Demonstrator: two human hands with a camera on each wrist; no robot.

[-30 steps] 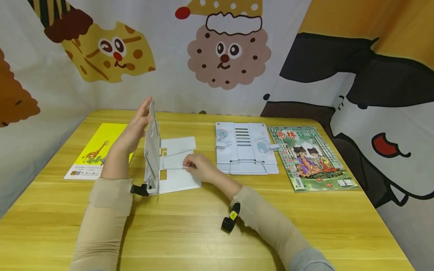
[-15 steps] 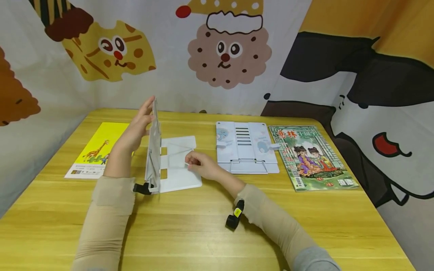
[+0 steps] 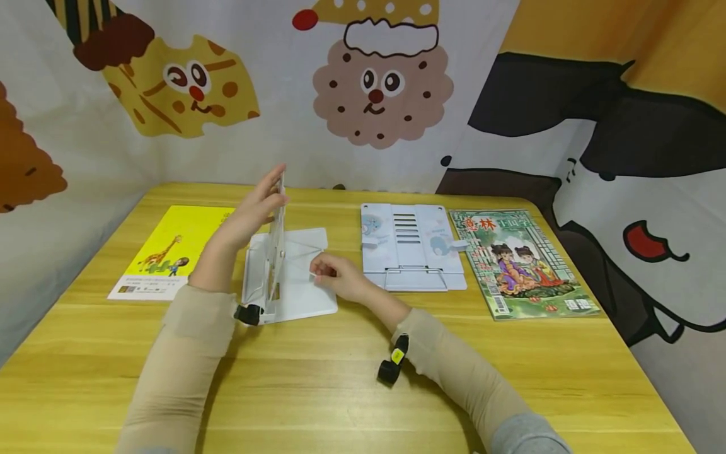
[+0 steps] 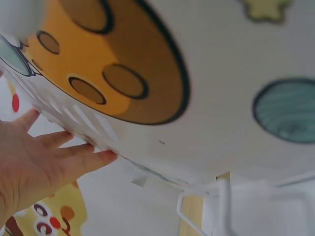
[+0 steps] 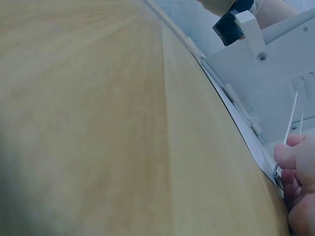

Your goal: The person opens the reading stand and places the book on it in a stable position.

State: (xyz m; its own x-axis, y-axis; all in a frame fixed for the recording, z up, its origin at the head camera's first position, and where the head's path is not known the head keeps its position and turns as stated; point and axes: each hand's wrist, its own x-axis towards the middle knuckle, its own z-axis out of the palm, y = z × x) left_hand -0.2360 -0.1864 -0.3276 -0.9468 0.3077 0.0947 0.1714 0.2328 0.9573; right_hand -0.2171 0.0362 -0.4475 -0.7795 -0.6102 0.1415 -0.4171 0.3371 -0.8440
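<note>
A white book stand sits left of centre on the table, its hinged panel point(image 3: 276, 252) nearly upright above the flat base plate point(image 3: 303, 299). My left hand point(image 3: 246, 217) lies against the panel's upper left side, fingers extended. In the left wrist view, the fingertips of that left hand point(image 4: 54, 157) touch the panel, whose printed face point(image 4: 216, 64) shows orange and teal cartoon shapes. Over the base plate, my right hand point(image 3: 343, 279) pinches the thin white wire support point(image 5: 291, 115) between thumb and curled fingers. The right wrist view shows this wire reaching toward the panel's slotted back point(image 5: 278, 73).
A second book stand point(image 3: 405, 252) lies flat to the right, printed pale blue. Beyond it is a green magazine point(image 3: 524, 265). A yellow booklet with a giraffe point(image 3: 164, 249) lies on the left, beside my left forearm. Printed cloth point(image 3: 272, 75) hangs behind the table point(image 3: 306, 391).
My left hand has moved to the right, swinging the panel further over the base plate. My right hand first shifted slightly right, then stayed in place with the wire support.
</note>
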